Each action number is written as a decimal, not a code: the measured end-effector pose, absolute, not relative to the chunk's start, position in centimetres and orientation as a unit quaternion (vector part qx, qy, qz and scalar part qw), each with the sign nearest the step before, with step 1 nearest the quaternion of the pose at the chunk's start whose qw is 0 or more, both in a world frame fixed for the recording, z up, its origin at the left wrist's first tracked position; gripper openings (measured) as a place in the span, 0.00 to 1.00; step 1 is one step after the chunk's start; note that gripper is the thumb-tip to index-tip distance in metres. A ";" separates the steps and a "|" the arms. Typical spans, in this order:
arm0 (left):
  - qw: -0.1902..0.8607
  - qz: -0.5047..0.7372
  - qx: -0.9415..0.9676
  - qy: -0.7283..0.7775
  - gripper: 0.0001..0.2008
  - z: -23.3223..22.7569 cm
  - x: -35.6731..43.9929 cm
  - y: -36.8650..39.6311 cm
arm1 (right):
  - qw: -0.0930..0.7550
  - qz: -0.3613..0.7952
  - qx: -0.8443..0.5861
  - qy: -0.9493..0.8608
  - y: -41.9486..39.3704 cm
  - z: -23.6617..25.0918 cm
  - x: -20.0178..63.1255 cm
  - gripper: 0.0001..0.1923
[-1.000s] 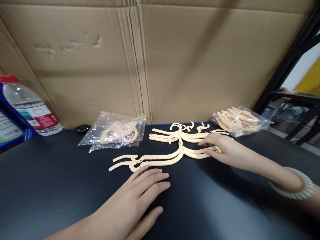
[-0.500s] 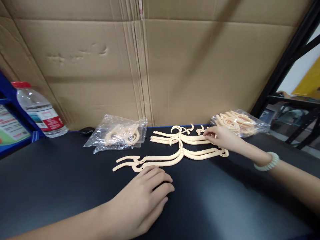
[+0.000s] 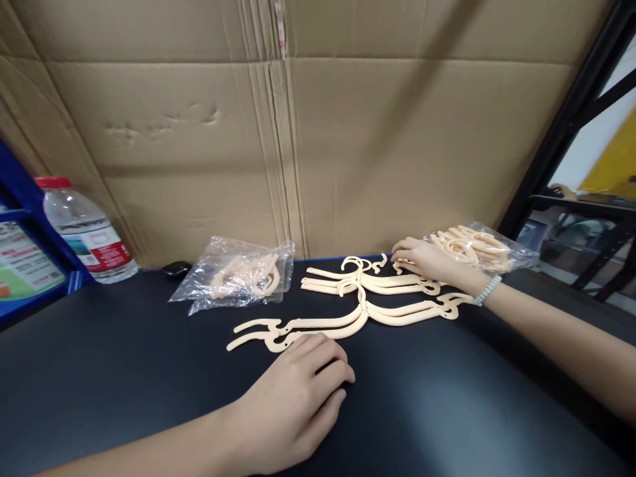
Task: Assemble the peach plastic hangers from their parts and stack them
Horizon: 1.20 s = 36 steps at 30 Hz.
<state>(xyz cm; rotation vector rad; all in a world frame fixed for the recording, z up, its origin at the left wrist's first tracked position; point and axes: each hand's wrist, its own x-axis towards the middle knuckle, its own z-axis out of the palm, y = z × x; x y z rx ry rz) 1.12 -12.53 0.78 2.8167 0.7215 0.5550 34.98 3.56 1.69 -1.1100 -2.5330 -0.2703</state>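
1. Here, two sets of cream plastic hanger pieces lie flat on the black tabletop (image 3: 149, 384): the near hanger arms (image 3: 348, 319) stretch left to right across the middle, and the far hanger arms (image 3: 370, 281) lie just behind them, close to the cardboard wall.
2. The right hand (image 3: 422, 260) reaches over the far right end of the far hanger arms, fingers loosely curled, its fingertips (image 3: 397, 255) at the small loose hook pieces (image 3: 380, 263) by the back edge; whether they pinch one cannot be told.
3. A pale beaded bracelet (image 3: 487, 289) circles the right wrist.
4. The left hand (image 3: 298, 391) rests palm down on the tabletop, fingers bent and close together, its fingertips (image 3: 311, 341) touching the left part of the near hanger arms; it grips nothing.
5. Just behind the right hand sits a clear bag of hanger parts (image 3: 472, 246), well filled.
6. Left of the far hanger arms lies a second clear plastic bag (image 3: 238, 277) with a few cream pieces inside.
7. A small dark object (image 3: 175, 268) lies beside that bag at the foot of the wall.
8. Further left a water bottle (image 3: 87, 228) with a red cap leans beside a blue rack (image 3: 30, 199).
9. A cardboard wall (image 3: 318, 132) backs the whole table, and a black frame (image 3: 561, 132) rises on the right.
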 end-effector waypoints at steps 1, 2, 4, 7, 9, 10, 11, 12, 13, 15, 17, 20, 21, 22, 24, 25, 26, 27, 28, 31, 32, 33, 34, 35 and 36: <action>0.097 0.189 0.946 0.243 0.11 0.7 1.1 -12.5 | 0.193 -0.102 -0.396 -0.892 3.4 1.7 35.0 0.13; 0.106 0.194 0.944 0.246 0.11 0.7 1.0 -12.5 | 0.213 -0.107 -0.400 -0.885 3.1 1.7 34.9 0.13; 0.135 0.216 0.933 0.255 0.12 0.6 1.0 -12.7 | 0.291 -0.099 -0.409 -0.859 1.8 1.9 33.9 0.12; 0.218 0.271 0.893 0.285 0.15 0.6 1.2 -13.0 | 0.487 0.016 -0.390 -0.781 -1.8 2.2 30.6 0.08; 0.306 0.295 0.853 0.304 0.16 0.6 1.5 -13.1 | 0.529 0.119 -0.355 -0.762 -4.8 2.3 27.9 0.07; 0.352 0.301 0.831 0.310 0.16 0.6 1.6 -13.1 | 0.539 0.155 -0.334 -0.758 -6.3 2.3 26.6 0.07; 0.394 0.304 0.810 0.311 0.16 0.5 1.7 -13.0 | 0.551 0.178 -0.313 -0.753 -7.7 2.3 25.6 0.07; 0.429 0.305 0.792 0.310 0.16 0.5 1.8 -13.0 | 0.549 0.199 -0.302 -0.753 -8.9 2.2 24.7 0.06; 0.453 0.308 0.778 0.307 0.16 0.5 1.8 -12.9 | 0.552 0.213 -0.287 -0.753 -9.8 2.1 24.1 0.06; 0.482 0.312 0.761 0.302 0.15 0.4 1.7 -12.8 | 0.556 0.249 -0.276 -0.744 -10.9 1.9 23.5 0.07; 0.492 0.312 0.755 0.300 0.15 0.3 1.6 -12.8 | 0.565 0.294 -0.287 -0.715 -11.2 1.8 23.4 0.06; 0.496 0.304 0.755 0.303 0.21 0.1 1.4 -12.8 | 0.584 0.355 -0.308 -0.662 -11.0 1.9 23.4 0.05; 0.504 0.306 0.749 0.302 0.24 0.1 1.5 -12.8 | 0.578 0.375 -0.309 -0.656 -11.0 1.8 23.3 0.07; 0.518 0.314 0.738 0.298 0.26 0.0 1.5 -12.8 | 0.559 0.403 -0.308 -0.656 -11.0 1.8 23.2 0.08; 0.551 0.346 0.703 0.289 0.25 -0.1 1.8 -12.8 | 0.495 0.471 -0.314 -0.660 -11.4 1.4 22.6 0.10; 0.562 0.364 0.683 0.292 0.20 -0.1 2.0 -12.8 | 0.455 0.507 -0.320 -0.659 -11.6 1.2 22.3 0.11; 0.566 0.382 0.665 0.303 0.13 0.0 2.1 -12.8 | 0.416 0.540 -0.324 -0.656 -11.9 1.1 22.0 0.13; 0.563 0.395 0.650 0.322 0.08 0.1 2.2 -12.8 | 0.378 0.562 -0.325 -0.660 -12.1 1.0 21.8 0.14; 0.557 0.403 0.639 0.344 0.08 0.1 2.3 -12.7 | 0.344 0.569 -0.323 -0.674 -12.1 1.1 21.7 0.14; 0.550 0.426 0.609 0.381 0.13 0.3 2.4 -12.7 | 0.287 0.473 -0.327 -0.766 -11.2 2.1 22.6 0.11; 0.558 0.434 0.596 0.381 0.14 0.3 2.4 -12.7 | 0.292 0.402 -0.338 -0.799 -10.4 2.5 23.4 0.10; 0.567 0.442 0.582 0.380 0.14 0.2 2.4 -12.7 | 0.307 0.313 -0.357 -0.825 -9.4 2.8 24.3 0.09; 0.575 0.446 0.571 0.379 0.15 0.2 2.4 -12.7 | 0.319 0.217 -0.373 -0.844 -8.2 3.0 25.3 0.08; 0.579 0.449 0.564 0.381 0.15 0.2 2.4 -12.7 | 0.325 0.126 -0.388 -0.854 -6.9 2.9 26.3 0.07; 0.579 0.451 0.562 0.382 0.15 0.2 2.4 -12.7 | 0.328 0.054 -0.410 -0.849 -5.7 2.7 27.2 0.05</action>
